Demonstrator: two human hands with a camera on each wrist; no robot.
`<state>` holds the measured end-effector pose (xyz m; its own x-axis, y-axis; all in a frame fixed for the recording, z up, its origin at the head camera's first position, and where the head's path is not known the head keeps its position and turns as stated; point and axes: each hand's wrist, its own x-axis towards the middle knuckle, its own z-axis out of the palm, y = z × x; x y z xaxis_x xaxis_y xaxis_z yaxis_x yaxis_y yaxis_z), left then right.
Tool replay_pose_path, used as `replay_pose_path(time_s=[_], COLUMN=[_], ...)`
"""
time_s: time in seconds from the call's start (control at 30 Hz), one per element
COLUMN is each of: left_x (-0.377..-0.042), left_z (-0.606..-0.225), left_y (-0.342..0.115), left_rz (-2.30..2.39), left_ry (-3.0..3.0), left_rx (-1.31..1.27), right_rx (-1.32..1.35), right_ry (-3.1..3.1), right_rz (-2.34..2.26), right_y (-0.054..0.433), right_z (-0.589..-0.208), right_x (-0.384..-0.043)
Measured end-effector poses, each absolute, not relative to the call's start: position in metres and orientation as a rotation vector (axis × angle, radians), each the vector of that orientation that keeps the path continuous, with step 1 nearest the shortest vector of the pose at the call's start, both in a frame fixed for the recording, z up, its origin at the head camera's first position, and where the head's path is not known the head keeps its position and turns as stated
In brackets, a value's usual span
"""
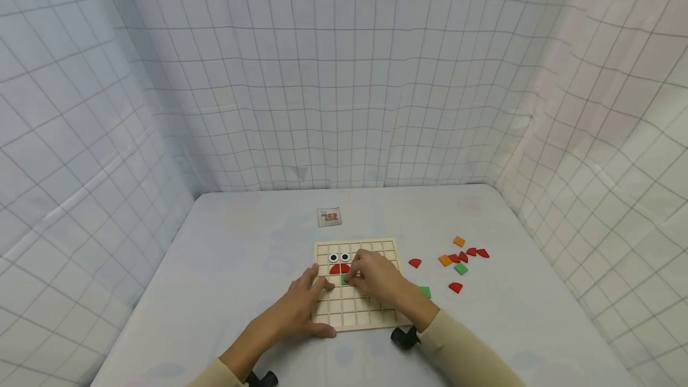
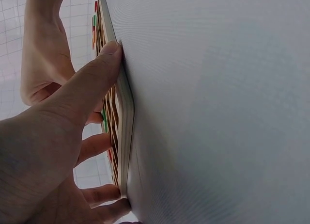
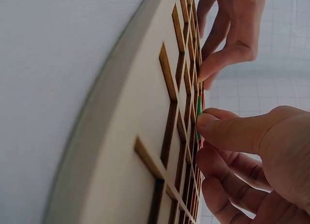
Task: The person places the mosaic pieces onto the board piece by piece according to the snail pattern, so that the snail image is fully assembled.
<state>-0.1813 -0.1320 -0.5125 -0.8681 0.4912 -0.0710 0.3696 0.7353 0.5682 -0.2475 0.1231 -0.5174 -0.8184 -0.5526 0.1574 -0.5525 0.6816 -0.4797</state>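
A pale wooden grid board (image 1: 355, 319) lies on the table. Two round eye pieces (image 1: 333, 258) sit in its cells, with two red quarter-circle pieces (image 1: 335, 269) directly below. My right hand (image 1: 378, 278) pinches a green square tile (image 1: 344, 279) at the board, just under the red pieces; the right wrist view has the thumb against the green tile (image 3: 199, 107). Spread around the board's near left corner is my left hand (image 1: 301, 308). Its thumb (image 2: 92, 81) rests on the near edge, while the other fingers touch the left side and the grid.
Right of the board lie several loose red quarter-circle pieces (image 1: 455, 287), orange squares (image 1: 459, 241) and green squares (image 1: 461, 269). Another green square (image 1: 425, 291) is partly behind my right forearm. A picture card (image 1: 329, 217) lies beyond the board. Grid-patterned curtains (image 1: 344, 106) enclose the table.
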Motion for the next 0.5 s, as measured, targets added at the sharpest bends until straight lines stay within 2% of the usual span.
replay_pose_path(time_s=[0.5], left_x=[-0.180], left_z=[-0.511], left_y=[-0.132], left_rz=[0.846], left_ry=[2.732], left_rx=[0.703], right_rx=[-0.883], right_ry=[2.921], right_rz=[-0.796], right_y=[0.148], right_z=[-0.512], right_x=[-0.244])
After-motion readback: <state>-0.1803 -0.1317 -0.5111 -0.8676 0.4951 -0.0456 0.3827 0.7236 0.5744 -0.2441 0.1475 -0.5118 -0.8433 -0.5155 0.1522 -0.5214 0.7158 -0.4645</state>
